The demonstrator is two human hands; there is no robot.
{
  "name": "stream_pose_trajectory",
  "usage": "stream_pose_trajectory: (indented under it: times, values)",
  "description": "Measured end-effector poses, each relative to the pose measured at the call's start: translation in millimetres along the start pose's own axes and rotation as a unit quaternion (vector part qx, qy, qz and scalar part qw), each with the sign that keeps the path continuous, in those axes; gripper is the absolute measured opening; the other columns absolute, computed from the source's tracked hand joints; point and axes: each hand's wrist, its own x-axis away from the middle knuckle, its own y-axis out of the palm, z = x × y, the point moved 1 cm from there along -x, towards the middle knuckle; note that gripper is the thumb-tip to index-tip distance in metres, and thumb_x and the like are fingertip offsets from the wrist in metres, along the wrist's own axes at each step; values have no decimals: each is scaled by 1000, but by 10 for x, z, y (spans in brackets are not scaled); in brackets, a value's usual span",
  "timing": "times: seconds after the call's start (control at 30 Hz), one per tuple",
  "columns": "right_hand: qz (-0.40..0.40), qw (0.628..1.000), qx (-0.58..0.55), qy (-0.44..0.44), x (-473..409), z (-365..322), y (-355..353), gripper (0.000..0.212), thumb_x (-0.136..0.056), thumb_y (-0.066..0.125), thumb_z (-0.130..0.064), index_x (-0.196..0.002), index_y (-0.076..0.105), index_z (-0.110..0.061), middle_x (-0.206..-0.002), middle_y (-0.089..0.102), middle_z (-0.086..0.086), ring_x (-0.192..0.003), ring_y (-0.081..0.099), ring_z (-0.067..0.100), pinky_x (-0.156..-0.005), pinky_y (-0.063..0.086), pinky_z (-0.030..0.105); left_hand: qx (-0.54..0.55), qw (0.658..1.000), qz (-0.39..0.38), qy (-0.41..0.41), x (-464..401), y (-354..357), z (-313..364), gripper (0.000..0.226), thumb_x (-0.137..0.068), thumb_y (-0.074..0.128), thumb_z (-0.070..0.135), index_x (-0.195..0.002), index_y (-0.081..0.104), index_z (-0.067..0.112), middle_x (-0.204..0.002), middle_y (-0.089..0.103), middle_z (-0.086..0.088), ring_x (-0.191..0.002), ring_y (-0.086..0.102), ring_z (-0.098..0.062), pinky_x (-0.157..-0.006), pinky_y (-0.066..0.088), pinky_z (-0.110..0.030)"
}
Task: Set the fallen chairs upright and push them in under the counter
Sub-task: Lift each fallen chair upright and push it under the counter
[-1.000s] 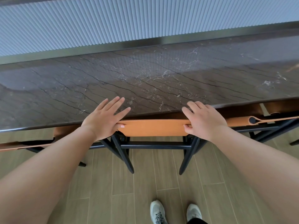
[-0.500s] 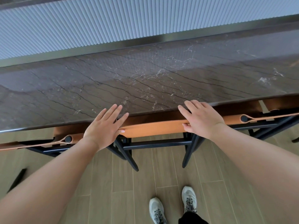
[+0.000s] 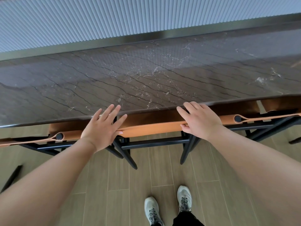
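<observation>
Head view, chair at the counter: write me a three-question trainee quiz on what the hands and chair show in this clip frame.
1. True or false: the chair with the tan leather backrest on a black frame lies fallen on the wooden plank floor.
2. Multiple choice: the left hand is A) flat with straight fingers over the backrest, B) curled in a fist, C) gripping a chair leg.
3. Fill in: the thumb of the right hand lies on the backrest's near face, and its fingers reach over the top beside the edge of the dark veined marble ____.

Key: 1 false, it stands upright; 2 A; 3 counter.
</observation>
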Motion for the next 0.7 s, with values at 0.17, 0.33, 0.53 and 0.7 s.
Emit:
stream_pose_trajectory:
  times: [0.17,0.33,0.53,0.7]
  values:
    - [7,1000,-13,-2,-80,-150,18,64,-85,66,-42,-135,49,-8,-123,56,17,-108,56,34,-84,52,43,-15,1000,-10,-1,-8,80,-211,62,-97,42,50,-153,32,25,-162,22,-15,-149,19,-33,-116,23,-56]
    - [17,1000,-10,-3,-147,-279,59,63,-85,66,-41,-134,48,-7,-123,56,18,-109,56,34,-85,53,44,-24,1000,13,11,-1,173,-352,64,-97,39,50,-154,27,25,-162,19,-17,-149,18,-34,-115,19,-59]
    - [29,1000,8,-1,-252,-254,41,64,-82,68,-41,-132,50,-5,-123,55,20,-108,56,37,-85,52,47,-24,999,22,-9,-44,179,-395,68,-97,39,55,-156,20,26,-163,13,-18,-151,12,-33,-115,13,-64]
    - [25,1000,13,-3,-163,-196,113,69,-84,64,-41,-142,45,-8,-127,55,20,-110,55,37,-88,49,46,8,1000,17,-16,26,164,-186,63,-97,43,49,-154,29,26,-163,13,-18,-150,13,-35,-114,20,-64]
